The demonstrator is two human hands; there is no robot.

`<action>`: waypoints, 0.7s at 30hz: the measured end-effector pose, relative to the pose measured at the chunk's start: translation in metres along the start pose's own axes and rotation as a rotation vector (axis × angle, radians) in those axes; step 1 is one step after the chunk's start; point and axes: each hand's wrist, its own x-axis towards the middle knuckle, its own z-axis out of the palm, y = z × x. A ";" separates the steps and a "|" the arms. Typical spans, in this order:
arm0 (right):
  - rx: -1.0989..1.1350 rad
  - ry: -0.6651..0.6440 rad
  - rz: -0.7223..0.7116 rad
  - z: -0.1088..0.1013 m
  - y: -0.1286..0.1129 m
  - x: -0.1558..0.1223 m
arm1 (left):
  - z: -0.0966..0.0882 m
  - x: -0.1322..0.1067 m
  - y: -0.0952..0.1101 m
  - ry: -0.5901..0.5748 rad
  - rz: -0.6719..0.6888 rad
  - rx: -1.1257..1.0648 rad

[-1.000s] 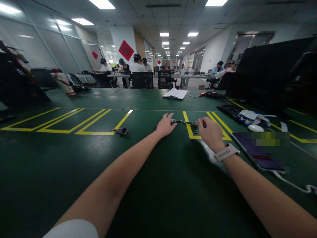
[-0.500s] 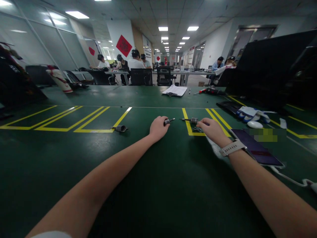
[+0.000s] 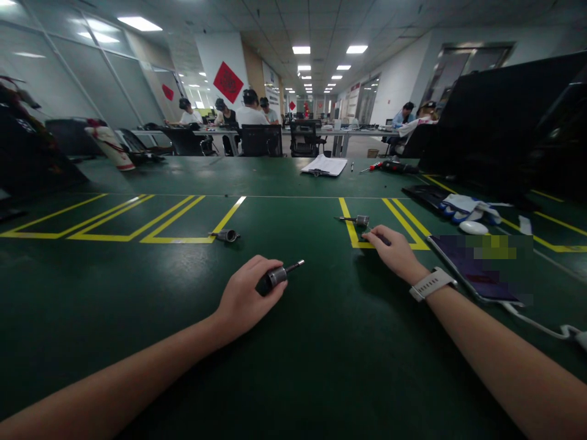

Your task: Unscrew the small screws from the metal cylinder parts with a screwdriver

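So, from the left, one hollow metal cutter [image 3: 228, 236] lies on the green table [image 3: 298, 366], its thin end at the corner of some yellow tape [image 3: 183, 240]. Next, the left hand [image 3: 245, 292] has a second cutter [image 3: 277, 277] gripped between thumb and fingers, shank poking out rightward. Then a third cutter [image 3: 362, 220] lies just beyond the right hand [image 3: 392, 249], whose fingers are bunched near the table; can't tell if they're holding anything. Tablet [image 3: 477, 272] sits right of that.

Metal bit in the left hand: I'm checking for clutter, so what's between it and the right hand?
The head view shows green tabletop between the metal bit and right hand, crossed near that hand by yellow tape.
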 end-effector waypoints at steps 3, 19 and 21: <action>-0.047 0.002 -0.017 0.005 -0.003 0.002 | -0.003 -0.006 0.005 -0.023 0.020 -0.024; -0.107 -0.134 -0.167 0.005 -0.020 -0.029 | -0.002 -0.006 0.005 -0.074 -0.008 -0.032; -0.026 -0.187 -0.205 0.003 -0.028 -0.045 | -0.002 -0.006 0.005 -0.075 -0.010 -0.030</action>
